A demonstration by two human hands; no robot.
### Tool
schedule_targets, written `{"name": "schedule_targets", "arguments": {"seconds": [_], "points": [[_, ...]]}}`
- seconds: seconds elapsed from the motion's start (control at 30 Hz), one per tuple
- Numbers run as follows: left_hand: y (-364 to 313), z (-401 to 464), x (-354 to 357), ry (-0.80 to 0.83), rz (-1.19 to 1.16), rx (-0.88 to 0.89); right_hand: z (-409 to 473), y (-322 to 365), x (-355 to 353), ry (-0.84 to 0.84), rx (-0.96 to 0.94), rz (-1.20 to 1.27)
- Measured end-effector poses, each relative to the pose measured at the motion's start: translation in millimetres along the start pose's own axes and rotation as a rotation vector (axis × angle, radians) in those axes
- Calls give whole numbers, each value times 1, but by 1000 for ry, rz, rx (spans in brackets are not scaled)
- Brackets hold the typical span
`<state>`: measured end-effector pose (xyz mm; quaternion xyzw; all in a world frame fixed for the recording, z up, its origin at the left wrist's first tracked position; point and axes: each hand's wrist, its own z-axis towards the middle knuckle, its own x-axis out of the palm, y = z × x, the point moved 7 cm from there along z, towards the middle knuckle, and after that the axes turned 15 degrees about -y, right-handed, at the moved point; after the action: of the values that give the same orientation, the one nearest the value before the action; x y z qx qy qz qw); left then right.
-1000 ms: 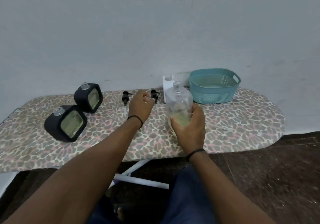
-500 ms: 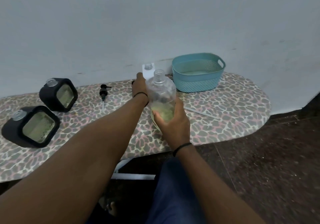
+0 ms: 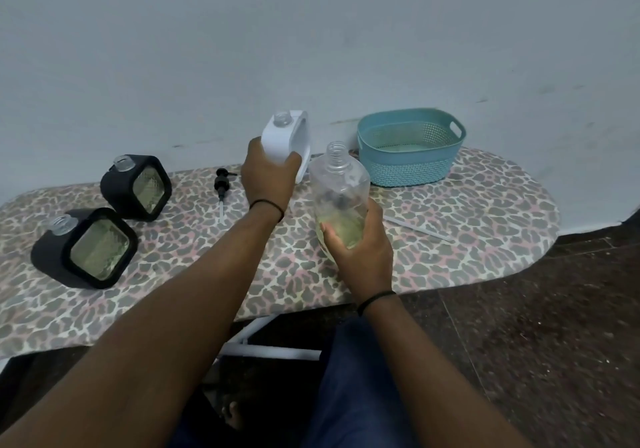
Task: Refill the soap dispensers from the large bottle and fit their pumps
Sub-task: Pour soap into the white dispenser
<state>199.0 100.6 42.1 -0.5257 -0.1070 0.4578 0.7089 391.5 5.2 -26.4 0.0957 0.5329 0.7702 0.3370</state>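
Note:
My left hand (image 3: 268,175) grips a white square soap dispenser (image 3: 289,137), lifted and tilted above the board, its clear neck uncapped. My right hand (image 3: 360,243) holds the large clear bottle (image 3: 339,191) upright around its lower half; the bottle is uncapped with yellow-green soap in the bottom. Two black square dispensers (image 3: 138,184) (image 3: 86,246) sit at the left, both with soap showing behind their windows and open necks. One black pump (image 3: 221,184) lies on the board between them and my left hand. A dark shape shows through the bottle.
All of this sits on an ironing board (image 3: 467,212) with a leopard-print cover, against a pale wall. A teal plastic basket (image 3: 410,146) stands at the back right. A thin clear tube (image 3: 419,227) lies right of the bottle. Dark floor lies beyond the board's right end.
My left hand reached past the pumps to the white dispenser at the wall, took hold of it and lifted it. The right hand kept the bottle upright. The view shifted to the right.

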Motion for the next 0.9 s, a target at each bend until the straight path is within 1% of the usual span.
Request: {"name": "schedule_targets", "arguments": {"seconds": [0.13,0.23,0.37,0.47,0.6,0.73,0.9], "points": [[31,-1,-47,-81,24,28,-2,-2,2,12,6,-18],[58,-5,-77,-90,48,8,-4,-2,4,28,17,-27],[75,-10,-109,-113,55,18,-7,8,9,11,43,-5],[81,-12,-127,-90,40,45,-15,28,23,23,44,57],[90,-15,-144,-59,32,57,-33,50,50,89,30,102],[107,-18,-155,-38,62,14,-52,54,71,124,24,109],[125,-20,-154,11,18,-20,-56,48,75,114,39,131]]}}
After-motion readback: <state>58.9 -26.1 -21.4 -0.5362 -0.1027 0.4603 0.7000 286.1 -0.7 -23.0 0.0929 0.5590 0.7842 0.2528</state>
